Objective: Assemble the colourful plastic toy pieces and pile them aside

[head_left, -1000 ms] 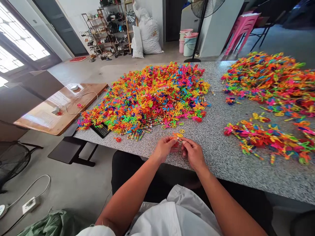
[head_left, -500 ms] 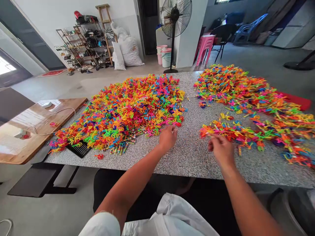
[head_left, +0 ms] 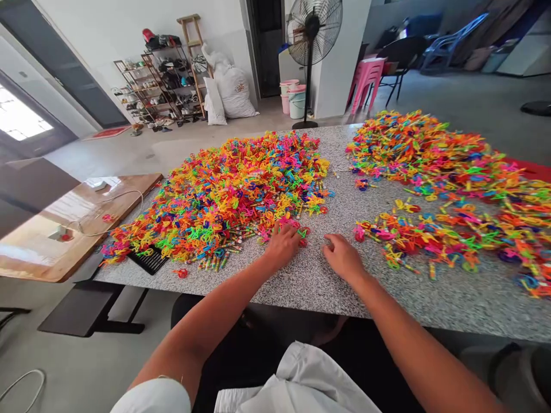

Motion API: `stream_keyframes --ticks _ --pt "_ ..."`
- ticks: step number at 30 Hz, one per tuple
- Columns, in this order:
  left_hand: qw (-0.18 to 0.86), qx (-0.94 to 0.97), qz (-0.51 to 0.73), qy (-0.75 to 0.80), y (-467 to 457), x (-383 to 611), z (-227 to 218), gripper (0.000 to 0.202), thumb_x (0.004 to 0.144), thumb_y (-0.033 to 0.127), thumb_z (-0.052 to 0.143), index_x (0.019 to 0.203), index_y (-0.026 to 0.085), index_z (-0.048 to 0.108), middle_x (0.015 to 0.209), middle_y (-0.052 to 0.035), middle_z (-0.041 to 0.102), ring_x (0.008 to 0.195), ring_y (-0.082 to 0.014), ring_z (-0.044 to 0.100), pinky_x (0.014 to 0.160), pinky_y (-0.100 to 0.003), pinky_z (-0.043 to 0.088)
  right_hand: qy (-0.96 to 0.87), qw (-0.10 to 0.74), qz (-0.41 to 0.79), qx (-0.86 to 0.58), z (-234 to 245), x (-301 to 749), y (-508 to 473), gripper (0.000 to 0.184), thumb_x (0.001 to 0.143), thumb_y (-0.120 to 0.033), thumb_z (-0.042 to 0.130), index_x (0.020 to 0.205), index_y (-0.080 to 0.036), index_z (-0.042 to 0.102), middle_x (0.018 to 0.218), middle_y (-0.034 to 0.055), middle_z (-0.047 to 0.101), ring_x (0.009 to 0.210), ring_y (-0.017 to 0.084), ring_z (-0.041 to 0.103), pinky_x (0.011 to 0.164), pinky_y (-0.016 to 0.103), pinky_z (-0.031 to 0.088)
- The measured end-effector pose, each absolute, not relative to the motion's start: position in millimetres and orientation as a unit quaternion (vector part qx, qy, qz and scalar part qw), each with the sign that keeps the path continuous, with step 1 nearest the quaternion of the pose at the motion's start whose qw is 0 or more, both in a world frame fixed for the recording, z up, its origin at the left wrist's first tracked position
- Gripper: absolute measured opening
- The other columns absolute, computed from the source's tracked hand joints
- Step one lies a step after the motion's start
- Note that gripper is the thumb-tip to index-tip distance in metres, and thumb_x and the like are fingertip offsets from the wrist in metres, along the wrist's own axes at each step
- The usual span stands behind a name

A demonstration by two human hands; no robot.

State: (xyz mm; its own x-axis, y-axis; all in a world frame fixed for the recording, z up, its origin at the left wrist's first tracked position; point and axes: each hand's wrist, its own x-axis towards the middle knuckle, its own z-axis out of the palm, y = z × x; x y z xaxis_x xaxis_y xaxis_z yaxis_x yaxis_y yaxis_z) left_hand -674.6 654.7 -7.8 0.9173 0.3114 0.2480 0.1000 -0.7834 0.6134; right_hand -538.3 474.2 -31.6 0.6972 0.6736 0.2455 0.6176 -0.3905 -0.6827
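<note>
A wide heap of small, brightly coloured plastic pieces (head_left: 241, 183), looped and with short patterned tubes among them, covers the left half of the speckled stone table (head_left: 301, 287). My left hand (head_left: 283, 246) lies palm down at the heap's near right edge, fingers stretched over pink and green pieces. What is under its fingertips is hidden. Over the bare stretch of stone between the heaps is my right hand (head_left: 343, 257), thumb and forefinger apart, nothing visible between them. To its right, a band of similar pieces (head_left: 413, 232) runs into a second heap (head_left: 422, 143).
A black slotted tray (head_left: 148, 261) sits partly under the left heap. One red piece (head_left: 181, 273) lies alone near the front edge. A wooden board (head_left: 81, 223) with a cable is at the left. Beyond the table stands a fan (head_left: 310, 69).
My right hand has left the right-hand band of pieces and moved left over bare stone. My left hand has opened and spread onto the left heap's edge. The view has shifted slightly.
</note>
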Motion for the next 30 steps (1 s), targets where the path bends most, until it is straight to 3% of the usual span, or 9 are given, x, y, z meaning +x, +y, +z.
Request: stream_keyframes --ticks 7,10,13,17,22,26,30 --pt "0.338 0.889 0.24 0.197 666.8 -777.8 1.0 0.015 0.088 0.015 0.068 0.091 0.027 0.075 0.131 -0.0088 0.069 0.139 -0.0299 0.048 0.128 -0.054 0.009 -0.521 0.355 0.08 -0.772 -28.0 -582.4 532.7 0.027 0.096 -0.022 0.053 0.113 -0.02 0.073 0.114 0.0111 0.072 0.109 0.026 0.067 0.099 0.04 0.05" --pt "0.31 0.877 0.27 0.248 672.3 -808.5 -4.4 0.012 0.091 0.019 0.064 0.093 0.026 0.074 0.126 -0.0109 0.07 0.133 -0.0301 0.053 0.125 -0.052 0.022 -0.537 0.328 0.061 -0.775 -10.7 -594.4 563.0 0.028 0.098 -0.02 0.051 0.111 -0.022 0.075 0.114 0.0104 0.073 0.109 0.025 0.066 0.099 0.037 0.049" --pt "0.281 0.857 0.308 0.304 675.8 -824.4 -12.7 0.011 0.092 0.021 0.063 0.096 0.024 0.073 0.119 -0.012 0.071 0.122 -0.0287 0.058 0.115 -0.047 0.039 -0.575 0.228 0.067 -0.783 9.3 -611.4 601.9 0.031 0.103 -0.025 0.047 0.112 -0.023 0.076 0.116 0.0093 0.073 0.11 0.024 0.066 0.098 0.034 0.049" --pt "0.24 0.842 0.32 0.363 677.2 -827.2 -23.1 0.012 0.094 0.018 0.058 0.094 0.021 0.07 0.102 -0.0089 0.072 0.104 -0.0245 0.064 0.1 -0.041 0.048 -0.593 0.104 0.098 -0.792 20.4 -639.1 650.3 0.034 0.104 -0.029 0.044 0.116 -0.021 0.075 0.121 0.0114 0.072 0.108 0.025 0.069 0.093 0.032 0.05" --pt "0.259 0.827 0.304 0.395 672.2 -825.9 -27.5 0.011 0.093 0.017 0.058 0.092 0.019 0.069 0.093 -0.0064 0.07 0.09 -0.0199 0.064 0.086 -0.033 0.05 -0.562 0.076 0.078 -0.82 13.8 -659.6 672.9 0.041 0.103 -0.019 0.036 0.129 -0.011 0.067 0.135 0.0229 0.062 0.108 0.03 0.07 0.091 0.038 0.052" --pt "0.28 0.826 0.296 0.389 662.5 -827.1 -26.9 0.012 0.093 0.017 0.058 0.094 0.019 0.069 0.094 -0.0058 0.071 0.089 -0.0185 0.064 0.084 -0.03 0.049 -0.592 0.059 0.081 -0.8 12.7 -659.0 659.5 0.04 0.101 -0.017 0.039 0.13 -0.015 0.066 0.133 0.0206 0.063 0.11 0.03 0.069 0.092 0.039 0.052" --pt "0.294 0.821 0.268 0.409 656.4 -826.6 -26.6 0.012 0.093 0.018 0.059 0.096 0.019 0.071 0.096 -0.0058 0.071 0.087 -0.0179 0.065 0.084 -0.03 0.049 -0.615 0.044 0.1 -0.781 13.4 -649.6 635.2 0.029 0.097 -0.02 0.051 0.115 -0.019 0.074 0.118 0.0145 0.071 0.107 0.028 0.07 0.091 0.036 0.051"
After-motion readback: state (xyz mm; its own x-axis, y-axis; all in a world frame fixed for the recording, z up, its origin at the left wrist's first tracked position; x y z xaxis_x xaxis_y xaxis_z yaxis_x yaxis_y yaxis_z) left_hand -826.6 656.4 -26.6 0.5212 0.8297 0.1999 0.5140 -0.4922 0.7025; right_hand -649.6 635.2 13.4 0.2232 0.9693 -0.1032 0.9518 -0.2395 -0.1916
